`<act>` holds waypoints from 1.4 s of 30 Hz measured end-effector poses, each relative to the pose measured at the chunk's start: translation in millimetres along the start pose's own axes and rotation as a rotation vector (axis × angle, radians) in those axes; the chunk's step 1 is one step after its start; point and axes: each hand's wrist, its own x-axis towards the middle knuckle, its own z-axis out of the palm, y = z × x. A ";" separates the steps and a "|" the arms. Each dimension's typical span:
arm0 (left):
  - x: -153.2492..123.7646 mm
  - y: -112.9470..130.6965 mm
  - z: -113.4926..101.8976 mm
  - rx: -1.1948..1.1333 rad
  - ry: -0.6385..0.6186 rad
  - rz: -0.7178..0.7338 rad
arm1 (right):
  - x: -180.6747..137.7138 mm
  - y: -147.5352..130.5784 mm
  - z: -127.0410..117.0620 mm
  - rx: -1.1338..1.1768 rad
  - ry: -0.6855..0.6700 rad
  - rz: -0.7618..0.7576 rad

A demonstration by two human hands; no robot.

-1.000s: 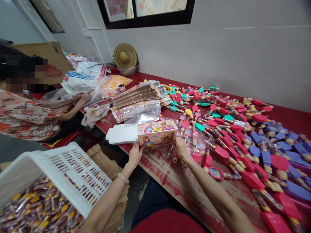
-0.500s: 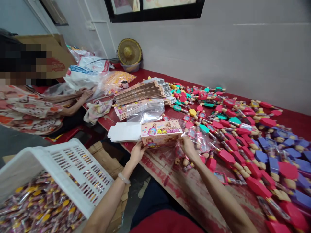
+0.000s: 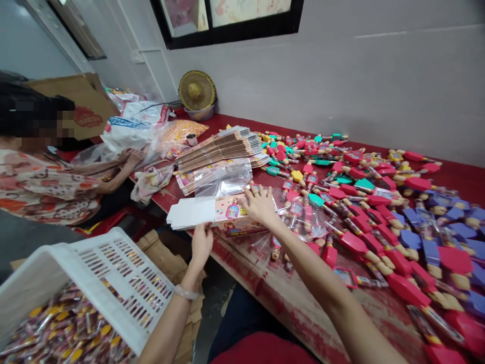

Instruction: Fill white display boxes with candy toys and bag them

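A pink printed carton [image 3: 226,208] lies near the table's front edge. White cardboard pieces [image 3: 189,213] extend from its left end; whether they are its flaps or separate sheets I cannot tell. My left hand [image 3: 201,245] has its fingers pinched on the near edge of the white cardboard, close to where it meets the carton. Fingers spread, my right hand [image 3: 262,205] lies over the top and right part of the carton and hides much of its print. Just right of it, a clear plastic bag [image 3: 310,220] covers some toys.
Many toys with red handles [image 3: 354,242] and blue ones [image 3: 432,255] cover the right side. Behind the carton is a stack of flattened cartons [image 3: 215,151]. A white crate [image 3: 113,263] of wrapped pieces stands lower left. A co-worker [image 3: 49,177] sits at left.
My right hand has moved from the carton's right end up and left onto its top, fingers spread. My left hand has slid left from the carton's lower corner to the white cardboard's edge.
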 end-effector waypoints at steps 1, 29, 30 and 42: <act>9.8 14.0 -7.6 -0.003 0.076 0.030 | 0.1 2.3 3.0 -0.009 -0.005 -0.011; -40.6 84.1 66.2 0.097 -0.574 0.031 | -117.4 66.8 -43.4 -0.120 -0.216 -0.249; -25.7 76.4 73.3 0.122 -0.488 -0.002 | -120.5 67.2 -43.7 -0.121 -0.217 -0.246; 53.0 63.3 146.2 0.376 -0.380 -0.105 | -167.2 40.3 -52.4 0.045 -0.265 -0.405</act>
